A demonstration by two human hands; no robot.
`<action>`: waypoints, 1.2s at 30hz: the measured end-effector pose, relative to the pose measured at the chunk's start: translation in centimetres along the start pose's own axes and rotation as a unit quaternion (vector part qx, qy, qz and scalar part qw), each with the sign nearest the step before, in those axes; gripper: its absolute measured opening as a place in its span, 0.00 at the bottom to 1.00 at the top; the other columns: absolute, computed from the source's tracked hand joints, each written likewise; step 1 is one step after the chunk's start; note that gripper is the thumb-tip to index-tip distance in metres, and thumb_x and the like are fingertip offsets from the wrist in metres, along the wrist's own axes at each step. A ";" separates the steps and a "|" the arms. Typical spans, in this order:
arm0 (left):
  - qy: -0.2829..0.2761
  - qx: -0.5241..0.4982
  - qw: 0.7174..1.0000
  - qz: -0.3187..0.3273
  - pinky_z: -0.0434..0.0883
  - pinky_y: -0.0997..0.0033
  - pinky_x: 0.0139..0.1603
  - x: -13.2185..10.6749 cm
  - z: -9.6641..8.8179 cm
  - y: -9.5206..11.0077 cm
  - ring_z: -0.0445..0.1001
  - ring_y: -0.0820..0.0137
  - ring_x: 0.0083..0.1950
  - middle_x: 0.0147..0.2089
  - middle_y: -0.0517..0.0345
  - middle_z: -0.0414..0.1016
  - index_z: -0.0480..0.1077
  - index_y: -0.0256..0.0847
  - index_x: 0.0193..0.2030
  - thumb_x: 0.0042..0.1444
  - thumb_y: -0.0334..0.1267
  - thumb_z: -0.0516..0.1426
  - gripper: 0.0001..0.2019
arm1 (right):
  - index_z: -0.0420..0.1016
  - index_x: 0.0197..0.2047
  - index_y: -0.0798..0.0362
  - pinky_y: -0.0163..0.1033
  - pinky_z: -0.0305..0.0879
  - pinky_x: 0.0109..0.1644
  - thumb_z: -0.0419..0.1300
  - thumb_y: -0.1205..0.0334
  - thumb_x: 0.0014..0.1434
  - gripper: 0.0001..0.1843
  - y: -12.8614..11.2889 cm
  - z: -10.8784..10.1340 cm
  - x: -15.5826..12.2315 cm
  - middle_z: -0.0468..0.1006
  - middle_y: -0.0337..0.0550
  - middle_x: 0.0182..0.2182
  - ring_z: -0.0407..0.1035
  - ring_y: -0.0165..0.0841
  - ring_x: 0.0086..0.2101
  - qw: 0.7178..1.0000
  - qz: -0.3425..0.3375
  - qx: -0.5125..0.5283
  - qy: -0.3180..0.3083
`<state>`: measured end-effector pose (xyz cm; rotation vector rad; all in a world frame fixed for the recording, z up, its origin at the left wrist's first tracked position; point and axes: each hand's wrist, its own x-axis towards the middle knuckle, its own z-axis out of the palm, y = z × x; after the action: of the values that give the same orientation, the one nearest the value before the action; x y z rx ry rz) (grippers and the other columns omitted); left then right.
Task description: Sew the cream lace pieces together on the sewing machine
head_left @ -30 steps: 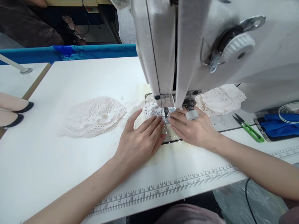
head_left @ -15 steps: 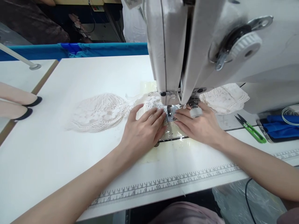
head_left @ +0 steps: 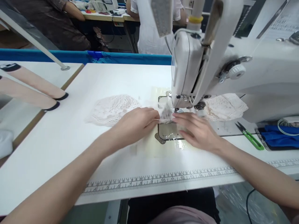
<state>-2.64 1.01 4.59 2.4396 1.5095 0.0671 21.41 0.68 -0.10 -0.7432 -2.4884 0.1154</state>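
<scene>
Head view: a piece of white lace lies on a white table, its wide, gathered part to the left of the left hand and a little beyond it, with the wrist and knuckles covering some of its near side. A smaller, blurred stretch of lace shows in the gap between the two hands, at the foot of a white sewing machine. The left hand has its fingers curled in and its thumb tucked beneath them, pinching the near edge of that stretch. The right hand is laid out nearly flat, fingers long and close together, thumb a little apart; its fingertips touch the right edge of the lace, just in front of the foot, and it grips nothing. Below the fingertips, the shiny metal plate is partly bare. More white lace lies beyond the right hand, under the machine's arm. To the right of that hand, near the forearm, are green-handled snips, and beside them a folded blue cloth. A printed ruler runs along the table's front edge, nearer the person than both hands.
</scene>
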 end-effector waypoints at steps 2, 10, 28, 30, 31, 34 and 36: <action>-0.102 -0.111 0.989 0.004 0.63 0.71 0.29 -0.9 -1.8 -0.2 0.70 0.69 0.32 0.33 0.60 0.73 0.69 0.44 0.38 0.64 0.45 0.46 0.13 | 0.54 0.65 0.54 0.50 0.65 0.57 0.61 0.60 0.59 0.33 -1.3 -0.2 0.7 0.62 0.53 0.63 0.60 0.42 0.59 0.993 0.021 0.105 -0.047; -0.146 -0.290 0.946 -0.006 0.64 0.73 0.33 -4.6 -3.0 -3.0 0.66 0.71 0.37 0.38 0.61 0.69 0.68 0.48 0.48 0.57 0.50 0.56 0.15 | 0.75 0.32 0.53 0.36 0.67 0.35 0.59 0.52 0.60 0.13 -5.3 -0.2 5.4 0.76 0.38 0.28 0.70 0.29 0.30 0.826 0.262 0.481 -0.132; 0.216 -0.201 0.937 -0.189 0.56 0.74 0.24 -3.9 -2.7 -13.4 0.61 0.75 0.25 0.25 0.62 0.68 0.73 0.43 0.32 0.56 0.51 0.54 0.15 | 0.75 0.34 0.53 0.33 0.65 0.28 0.54 0.52 0.62 0.15 -3.9 6.7 15.5 0.76 0.36 0.24 0.70 0.26 0.23 0.924 0.261 0.280 -0.029; 0.211 -0.175 0.943 -0.188 0.58 0.73 0.27 -2.5 -2.4 -14.7 0.64 0.73 0.27 0.27 0.61 0.71 0.74 0.43 0.33 0.55 0.50 0.55 0.13 | 0.76 0.34 0.52 0.34 0.63 0.29 0.53 0.54 0.62 0.14 -2.9 7.6 16.3 0.75 0.35 0.21 0.70 0.28 0.22 0.939 0.270 0.211 -0.034; 0.209 -0.160 0.946 -0.189 0.58 0.72 0.28 -2.0 -2.2 -15.1 0.65 0.72 0.28 0.26 0.61 0.71 0.74 0.44 0.32 0.54 0.49 0.56 0.13 | 0.76 0.33 0.52 0.34 0.62 0.30 0.54 0.55 0.62 0.13 -2.6 7.9 16.6 0.74 0.34 0.19 0.70 0.29 0.23 0.943 0.274 0.187 -0.036; 0.213 -0.105 0.951 -0.198 0.57 0.70 0.28 -1.6 -1.4 -15.5 0.66 0.70 0.28 0.25 0.60 0.72 0.75 0.45 0.34 0.55 0.50 0.54 0.13 | 0.76 0.33 0.51 0.35 0.60 0.31 0.53 0.56 0.62 0.13 -2.0 8.5 16.8 0.75 0.36 0.20 0.71 0.31 0.27 0.951 0.278 0.126 -0.040; 0.221 -0.067 0.953 -0.198 0.56 0.70 0.29 -1.7 -1.0 -15.3 0.68 0.68 0.30 0.26 0.60 0.73 0.74 0.47 0.36 0.56 0.50 0.53 0.13 | 0.76 0.35 0.50 0.35 0.58 0.32 0.53 0.57 0.62 0.12 -2.0 8.6 16.7 0.78 0.38 0.26 0.71 0.32 0.30 0.957 0.274 0.083 -0.041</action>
<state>-16.96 6.16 1.82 2.0555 2.0737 0.6482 4.20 8.48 0.90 -1.3553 -2.2428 0.5558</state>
